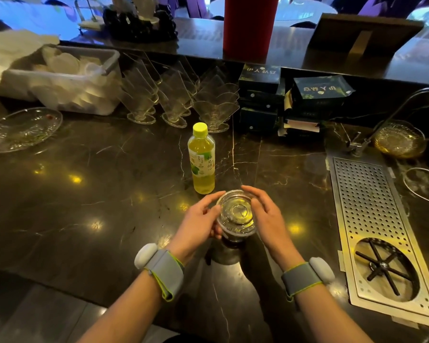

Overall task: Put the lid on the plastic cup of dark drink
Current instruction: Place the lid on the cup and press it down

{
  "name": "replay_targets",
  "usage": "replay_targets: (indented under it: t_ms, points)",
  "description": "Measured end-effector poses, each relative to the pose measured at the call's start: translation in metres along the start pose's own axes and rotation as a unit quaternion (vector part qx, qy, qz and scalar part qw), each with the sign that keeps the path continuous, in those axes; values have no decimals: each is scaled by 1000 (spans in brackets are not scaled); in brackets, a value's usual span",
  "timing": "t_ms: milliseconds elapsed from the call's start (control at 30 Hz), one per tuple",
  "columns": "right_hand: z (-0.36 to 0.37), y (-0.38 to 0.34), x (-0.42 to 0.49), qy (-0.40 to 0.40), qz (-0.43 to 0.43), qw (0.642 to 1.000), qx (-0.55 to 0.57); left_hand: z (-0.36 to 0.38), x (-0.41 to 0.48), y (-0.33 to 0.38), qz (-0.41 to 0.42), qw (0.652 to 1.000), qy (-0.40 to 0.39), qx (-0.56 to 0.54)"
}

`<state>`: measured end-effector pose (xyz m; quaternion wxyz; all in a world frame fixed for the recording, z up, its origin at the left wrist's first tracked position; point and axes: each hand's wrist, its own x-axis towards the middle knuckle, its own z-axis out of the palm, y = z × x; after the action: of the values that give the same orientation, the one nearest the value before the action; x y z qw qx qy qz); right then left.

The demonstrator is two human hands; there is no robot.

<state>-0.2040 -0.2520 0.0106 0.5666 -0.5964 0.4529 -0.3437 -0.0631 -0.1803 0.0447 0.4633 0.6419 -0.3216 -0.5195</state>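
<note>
A clear plastic cup (234, 237) of dark drink stands on the dark marble counter, near its front edge. A clear round lid (237, 212) lies across the cup's rim. My left hand (200, 222) wraps the cup's left side, thumb and fingertips touching the lid's edge. My right hand (266, 214) hovers at the lid's right edge with fingers spread and curved; whether it touches the lid is unclear. Both wrists wear grey bands.
A bottle of yellow-green tea (201, 158) stands just behind the cup. Clear glasses (176, 100) and a white bin (67, 78) line the back; a glass plate (22, 128) lies far left. A perforated metal drain tray (372, 219) with a rinser sits to the right, dark boxes (292, 100) behind.
</note>
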Motion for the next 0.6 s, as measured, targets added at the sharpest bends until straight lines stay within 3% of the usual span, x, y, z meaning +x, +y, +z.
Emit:
replay_targets:
  t_ms: [300,600]
  points:
    - [0,5,-4,-13,-26,998,60,0,2,-9,62,993,-8,103]
    - [5,17,-4,26,-68,995,74,2,10,-20,113,983,3,146]
